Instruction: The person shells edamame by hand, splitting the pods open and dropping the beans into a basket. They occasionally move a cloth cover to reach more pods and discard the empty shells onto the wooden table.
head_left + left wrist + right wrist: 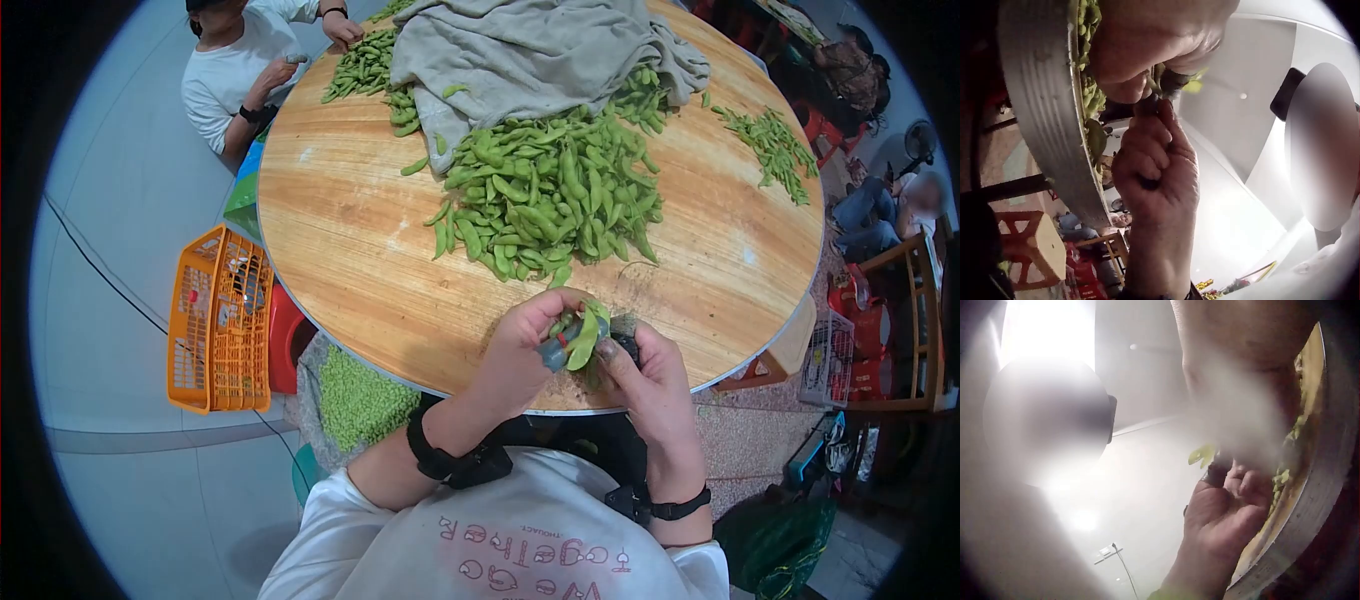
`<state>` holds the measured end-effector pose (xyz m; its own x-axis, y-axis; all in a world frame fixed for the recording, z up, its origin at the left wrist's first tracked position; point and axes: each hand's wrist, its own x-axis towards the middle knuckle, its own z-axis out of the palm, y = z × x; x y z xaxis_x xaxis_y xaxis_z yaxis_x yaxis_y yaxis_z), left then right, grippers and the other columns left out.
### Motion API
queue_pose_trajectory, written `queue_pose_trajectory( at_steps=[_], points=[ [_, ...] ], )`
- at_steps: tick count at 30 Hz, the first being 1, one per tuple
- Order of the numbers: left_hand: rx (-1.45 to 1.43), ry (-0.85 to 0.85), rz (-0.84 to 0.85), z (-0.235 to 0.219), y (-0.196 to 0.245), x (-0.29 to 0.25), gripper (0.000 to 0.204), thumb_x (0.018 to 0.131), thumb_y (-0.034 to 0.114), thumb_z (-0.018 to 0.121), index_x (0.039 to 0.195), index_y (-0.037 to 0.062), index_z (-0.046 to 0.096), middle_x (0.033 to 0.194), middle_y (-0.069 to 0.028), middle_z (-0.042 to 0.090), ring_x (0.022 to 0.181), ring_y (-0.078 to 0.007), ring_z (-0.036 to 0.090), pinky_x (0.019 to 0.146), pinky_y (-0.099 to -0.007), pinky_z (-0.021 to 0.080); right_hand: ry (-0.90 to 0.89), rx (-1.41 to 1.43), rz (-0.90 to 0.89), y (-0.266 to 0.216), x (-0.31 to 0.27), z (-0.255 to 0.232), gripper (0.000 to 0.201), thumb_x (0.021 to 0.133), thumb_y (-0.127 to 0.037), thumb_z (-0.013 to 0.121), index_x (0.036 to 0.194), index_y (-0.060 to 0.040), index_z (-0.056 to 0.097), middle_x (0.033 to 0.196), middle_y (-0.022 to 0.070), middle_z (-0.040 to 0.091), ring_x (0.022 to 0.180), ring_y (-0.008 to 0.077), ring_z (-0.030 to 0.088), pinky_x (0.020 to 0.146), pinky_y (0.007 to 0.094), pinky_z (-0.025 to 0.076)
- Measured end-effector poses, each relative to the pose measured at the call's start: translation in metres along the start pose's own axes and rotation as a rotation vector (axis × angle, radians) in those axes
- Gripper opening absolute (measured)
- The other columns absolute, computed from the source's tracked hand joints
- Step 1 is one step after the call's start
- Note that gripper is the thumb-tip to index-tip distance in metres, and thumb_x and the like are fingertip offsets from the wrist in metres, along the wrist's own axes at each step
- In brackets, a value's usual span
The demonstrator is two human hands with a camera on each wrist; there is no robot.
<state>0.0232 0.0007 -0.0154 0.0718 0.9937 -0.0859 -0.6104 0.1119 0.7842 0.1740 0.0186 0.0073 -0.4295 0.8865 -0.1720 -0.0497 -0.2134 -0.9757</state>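
Note:
Just over the near table edge, both hands meet around a split-looking green soybean pod. My left hand pinches the pod, with a grey cover on its thumb and a red band beside it. From the other side, the thumb and fingers of my right hand pinch the pod's edge; a dark cover sits on a finger. In the left wrist view, the fingertips of my right hand meet the left hand. A large heap of soybean pods lies beyond the hands.
A grey cloth covers the far part of the heap on the round wooden table. Small pods lie at right. Shelled beans fill a bag at lower left beside an orange crate. Another person sits at far left.

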Motion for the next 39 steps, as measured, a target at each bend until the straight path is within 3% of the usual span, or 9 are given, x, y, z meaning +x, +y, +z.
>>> queue_pose_trajectory(
  at_steps=[3,10,16,24,29,32,34,36,39],
  points=[
    [0.029,-0.144,-0.011,-0.009,0.003,0.000,0.027,0.078,-0.008,0.052,0.104,0.0002,0.053,0.093,-0.0030,0.058,0.088,-0.0089,0.055,0.077,-0.0222,0.046,-0.037,-0.045,0.024,0.001,-0.002,0.002,0.013,0.088,-0.012,0.054,0.089,0.0009,0.056,0.070,-0.0030,0.053,0.060,0.0017,0.042,0.050,0.0174,0.034],
    [-0.021,-0.046,0.043,-0.006,0.004,-0.006,0.020,0.079,0.003,0.060,0.098,0.0002,0.054,0.090,-0.0030,0.057,0.077,-0.0080,0.055,0.068,-0.0196,0.044,-0.147,0.391,0.270,-0.011,-0.010,0.004,0.022,0.095,-0.019,0.038,0.083,-0.0033,0.049,0.058,-0.0023,0.042,0.046,0.0044,0.032,0.041,0.0177,0.025],
    [0.232,0.095,0.122,-0.003,0.000,-0.009,0.014,0.079,0.004,0.061,0.092,0.0014,0.056,0.088,-0.0031,0.057,0.074,-0.0066,0.053,0.062,-0.0181,0.041,-0.198,0.353,0.242,-0.005,-0.009,0.000,0.017,0.094,-0.013,0.039,0.084,-0.0027,0.048,0.063,0.0006,0.045,0.045,0.0035,0.031,0.039,0.0166,0.024],
    [-0.145,-0.407,0.027,-0.018,0.007,-0.013,0.015,0.078,0.011,0.063,0.087,0.0026,0.055,0.085,-0.0013,0.054,0.075,-0.0074,0.052,0.065,-0.0195,0.042,-0.393,0.689,0.442,0.000,-0.013,-0.005,0.013,0.093,-0.010,0.039,0.099,-0.0024,0.048,0.064,0.0037,0.045,0.043,0.0028,0.030,0.036,0.0147,0.023],
    [-0.236,-0.377,-0.039,-0.022,0.010,-0.013,0.023,0.072,0.012,0.069,0.088,0.0033,0.056,0.086,-0.0007,0.054,0.075,-0.0070,0.052,0.064,-0.0191,0.040,-0.474,0.737,0.407,0.003,-0.010,-0.001,0.014,0.093,-0.011,0.040,0.101,-0.0028,0.049,0.064,0.0034,0.047,0.043,0.0027,0.031,0.037,0.0152,0.023],
    [-0.074,-0.185,-0.026,-0.010,0.010,-0.018,0.026,0.074,0.019,0.069,0.089,0.0032,0.055,0.085,-0.0008,0.054,0.072,-0.0059,0.051,0.062,-0.0182,0.039,-0.270,0.305,0.253,0.000,-0.010,0.005,0.011,0.091,-0.009,0.044,0.090,-0.0015,0.052,0.063,-0.0002,0.048,0.046,0.0047,0.034,0.040,0.0177,0.027],
    [0.111,-0.037,0.042,-0.005,0.010,-0.018,0.032,0.078,0.028,0.068,0.090,0.0024,0.054,0.082,-0.0010,0.053,0.069,-0.0051,0.050,0.060,-0.0171,0.039,-0.044,-0.162,-0.075,0.001,-0.009,0.009,0.011,0.086,-0.005,0.051,0.077,0.0009,0.050,0.057,0.0017,0.047,0.048,0.0087,0.036,0.044,0.0225,0.032],
    [0.567,0.024,0.027,-0.006,0.012,-0.019,0.027,0.077,0.017,0.068,0.096,0.0032,0.054,0.084,0.0002,0.056,0.075,-0.0034,0.051,0.064,-0.0178,0.040,-0.009,-0.366,-0.158,0.003,-0.008,0.007,0.010,0.084,-0.003,0.052,0.075,0.0018,0.049,0.056,0.0050,0.046,0.050,0.0095,0.037,0.046,0.0240,0.034],
    [0.614,0.032,-0.026,-0.002,0.020,-0.017,0.025,0.076,0.005,0.067,0.097,0.0031,0.054,0.085,0.0009,0.056,0.075,-0.0026,0.051,0.065,-0.0180,0.041,0.036,-0.547,-0.219,0.005,-0.005,0.005,0.006,0.079,-0.001,0.055,0.077,0.0033,0.052,0.056,0.0124,0.042,0.052,0.0094,0.038,0.049,0.0266,0.037]
  ],
)
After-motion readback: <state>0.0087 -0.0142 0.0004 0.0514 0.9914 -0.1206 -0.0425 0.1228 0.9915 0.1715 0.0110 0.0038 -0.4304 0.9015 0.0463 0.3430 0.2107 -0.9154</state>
